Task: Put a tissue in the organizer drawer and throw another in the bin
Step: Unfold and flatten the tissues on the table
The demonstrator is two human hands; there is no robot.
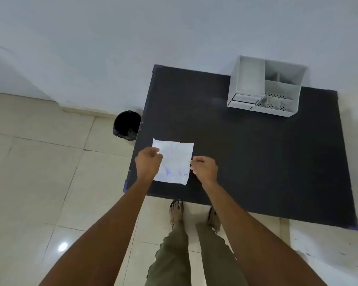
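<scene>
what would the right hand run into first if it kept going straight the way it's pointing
The right hand points up-left, so it would first meet the tissue at its right edge; its fingers look already touching it.

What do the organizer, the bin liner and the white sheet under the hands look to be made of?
Organizer: likely matte grey plastic, with thin moulded walls and perforated compartment floors. Bin: lined with glossy black plastic film, crinkled at the rim. Tissue: thin white paper, creased, with faint blue print.

White tissue (175, 159) flat on near-left table corner, white organizer (265, 87) far-right, black bin (127, 125) on floor
</scene>
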